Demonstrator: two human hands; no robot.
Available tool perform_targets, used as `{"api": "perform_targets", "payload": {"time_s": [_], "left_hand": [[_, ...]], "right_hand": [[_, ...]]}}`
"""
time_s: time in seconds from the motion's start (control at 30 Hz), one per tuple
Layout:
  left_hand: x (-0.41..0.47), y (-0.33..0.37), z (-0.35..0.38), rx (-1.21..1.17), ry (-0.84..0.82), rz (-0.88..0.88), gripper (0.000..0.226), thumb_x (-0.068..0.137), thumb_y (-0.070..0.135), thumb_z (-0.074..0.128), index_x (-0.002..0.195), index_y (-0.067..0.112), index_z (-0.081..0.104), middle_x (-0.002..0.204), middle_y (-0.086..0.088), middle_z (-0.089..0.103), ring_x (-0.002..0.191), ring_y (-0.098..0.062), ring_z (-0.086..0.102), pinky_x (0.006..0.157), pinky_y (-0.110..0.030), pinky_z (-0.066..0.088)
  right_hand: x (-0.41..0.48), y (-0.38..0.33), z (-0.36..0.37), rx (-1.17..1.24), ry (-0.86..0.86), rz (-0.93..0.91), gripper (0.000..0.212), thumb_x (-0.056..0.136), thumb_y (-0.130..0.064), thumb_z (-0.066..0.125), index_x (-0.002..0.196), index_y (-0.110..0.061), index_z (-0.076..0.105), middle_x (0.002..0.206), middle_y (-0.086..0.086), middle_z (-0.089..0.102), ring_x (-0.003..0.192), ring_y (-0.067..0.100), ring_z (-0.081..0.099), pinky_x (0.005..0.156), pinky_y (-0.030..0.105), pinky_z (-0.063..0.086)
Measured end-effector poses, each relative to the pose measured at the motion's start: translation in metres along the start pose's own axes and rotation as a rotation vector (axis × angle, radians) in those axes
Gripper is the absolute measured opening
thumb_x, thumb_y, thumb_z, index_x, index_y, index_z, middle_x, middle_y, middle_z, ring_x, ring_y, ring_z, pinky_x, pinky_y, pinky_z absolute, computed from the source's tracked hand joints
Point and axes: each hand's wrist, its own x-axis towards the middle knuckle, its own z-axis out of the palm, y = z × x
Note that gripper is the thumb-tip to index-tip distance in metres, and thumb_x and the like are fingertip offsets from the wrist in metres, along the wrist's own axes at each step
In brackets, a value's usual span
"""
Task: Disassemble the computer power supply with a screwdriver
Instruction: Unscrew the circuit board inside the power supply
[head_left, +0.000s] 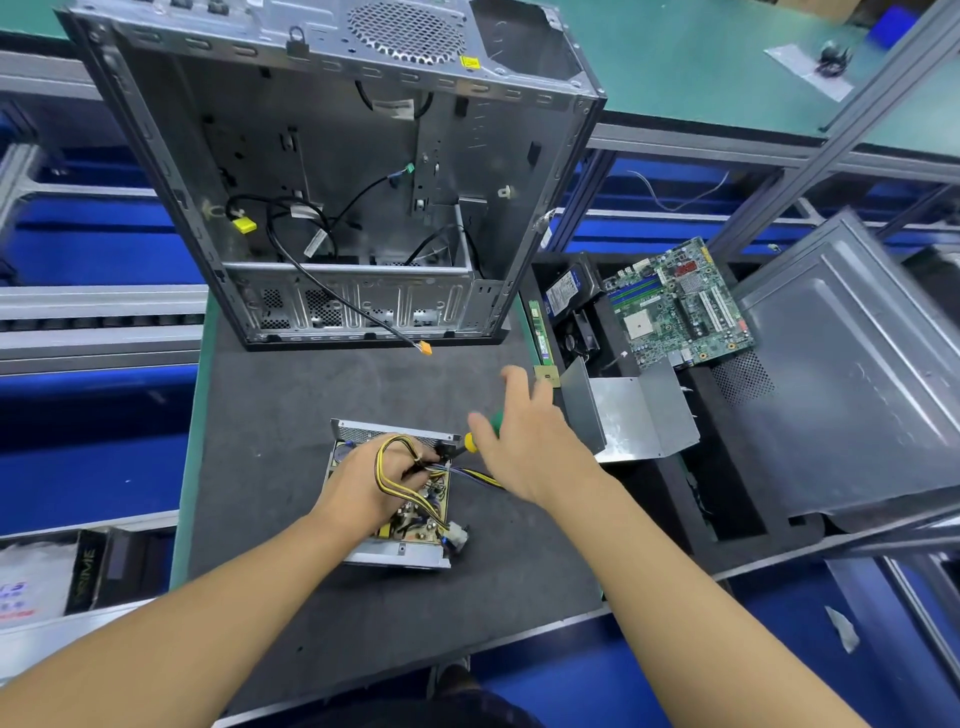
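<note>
The opened power supply (390, 555) lies on the dark mat, its circuit board and yellow-black cables (387, 475) exposed. My left hand (363, 483) lies inside the box and grips the cable bundle. My right hand (524, 441) holds a screwdriver (480, 434) with a green and yellow handle, its tip pointing left at the supply's far right corner. The removed metal cover (634, 415) of the supply lies to the right, next to my right hand.
An empty computer case (332, 171) stands at the back of the mat (291, 395), loose cables hanging out. To the right, a black tray (737, 540) holds a motherboard (680, 306), a hard drive (566, 286), a RAM stick (540, 332) and a case side panel (857, 374).
</note>
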Motion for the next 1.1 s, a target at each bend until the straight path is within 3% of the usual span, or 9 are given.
{"api": "perform_targets", "payload": {"time_s": [0.07, 0.17, 0.3, 0.43, 0.53, 0.63, 0.8, 0.9, 1.1], "left_hand": [[0.0, 0.0, 0.0, -0.003, -0.002, 0.004, 0.025, 0.086, 0.015, 0.071, 0.11, 0.019, 0.075, 0.11, 0.01, 0.072, 0.106, -0.016, 0.065, 0.091, -0.035, 0.052], [0.0, 0.0, 0.0, -0.01, -0.001, 0.007, 0.025, 0.085, 0.013, 0.072, 0.109, 0.018, 0.075, 0.109, 0.009, 0.072, 0.105, -0.018, 0.066, 0.09, -0.036, 0.053], [0.0, -0.001, 0.0, -0.009, 0.001, 0.008, 0.025, 0.085, 0.013, 0.073, 0.109, 0.017, 0.075, 0.109, 0.008, 0.072, 0.105, -0.017, 0.066, 0.09, -0.036, 0.053], [0.0, -0.001, 0.0, 0.0, 0.005, 0.009, 0.024, 0.084, 0.013, 0.073, 0.108, 0.018, 0.076, 0.108, 0.008, 0.072, 0.103, -0.017, 0.067, 0.089, -0.035, 0.054], [0.0, -0.001, 0.0, 0.018, 0.002, 0.005, 0.024, 0.084, 0.014, 0.073, 0.108, 0.018, 0.075, 0.109, 0.009, 0.072, 0.103, -0.017, 0.066, 0.089, -0.034, 0.054], [0.0, 0.0, -0.001, 0.017, -0.012, 0.0, 0.024, 0.086, 0.016, 0.072, 0.11, 0.017, 0.075, 0.111, 0.009, 0.071, 0.106, -0.016, 0.065, 0.091, -0.035, 0.053], [0.0, 0.003, -0.004, 0.013, -0.032, -0.011, 0.024, 0.089, 0.018, 0.069, 0.113, 0.017, 0.074, 0.113, 0.009, 0.07, 0.109, -0.015, 0.063, 0.093, -0.035, 0.051], [0.0, 0.005, -0.004, 0.005, -0.035, -0.029, 0.024, 0.09, 0.018, 0.067, 0.113, 0.016, 0.073, 0.114, 0.008, 0.069, 0.109, -0.014, 0.062, 0.094, -0.032, 0.049], [0.0, 0.009, -0.003, -0.003, -0.012, -0.067, 0.019, 0.09, 0.02, 0.066, 0.11, 0.017, 0.067, 0.106, 0.004, 0.067, 0.102, -0.02, 0.064, 0.087, -0.035, 0.051]], "right_hand": [[0.002, 0.0, 0.001, -0.074, 0.036, 0.06, 0.047, 0.101, -0.054, 0.031, 0.129, -0.016, 0.027, 0.114, 0.015, 0.051, 0.093, 0.04, 0.059, 0.069, 0.042, 0.042], [0.006, 0.002, 0.002, -0.232, 0.1, 0.012, 0.039, 0.105, -0.046, 0.029, 0.12, -0.011, 0.03, 0.097, 0.014, 0.064, 0.082, 0.035, 0.065, 0.054, 0.035, 0.034], [0.006, 0.0, -0.001, -0.067, 0.061, -0.055, 0.024, 0.102, -0.026, 0.044, 0.117, -0.01, 0.035, 0.11, 0.012, 0.054, 0.089, 0.036, 0.06, 0.071, 0.042, 0.049], [0.006, 0.0, -0.002, 0.053, -0.02, -0.079, 0.03, 0.091, -0.013, 0.053, 0.118, -0.015, 0.038, 0.116, 0.002, 0.036, 0.103, 0.026, 0.042, 0.081, 0.038, 0.04], [0.003, -0.003, 0.0, 0.041, -0.058, -0.115, 0.034, 0.09, -0.014, 0.053, 0.12, -0.017, 0.038, 0.114, -0.002, 0.03, 0.108, 0.024, 0.036, 0.082, 0.037, 0.038], [0.003, -0.004, 0.005, -0.074, 0.046, -0.148, 0.028, 0.093, -0.02, 0.047, 0.119, -0.012, 0.04, 0.118, 0.007, 0.034, 0.1, 0.028, 0.038, 0.085, 0.042, 0.043], [0.005, -0.005, 0.006, -0.186, 0.1, -0.074, 0.036, 0.104, -0.045, 0.031, 0.118, -0.013, 0.034, 0.107, 0.009, 0.045, 0.078, 0.034, 0.052, 0.063, 0.039, 0.046], [0.007, 0.0, 0.005, -0.112, 0.086, -0.143, 0.026, 0.105, -0.035, 0.036, 0.118, -0.013, 0.037, 0.112, 0.007, 0.047, 0.081, 0.034, 0.057, 0.066, 0.037, 0.044], [0.01, 0.009, -0.002, 0.169, -0.093, -0.161, 0.027, 0.091, -0.018, 0.052, 0.114, -0.024, 0.039, 0.114, -0.005, 0.037, 0.106, 0.019, 0.038, 0.084, 0.036, 0.04]]}}
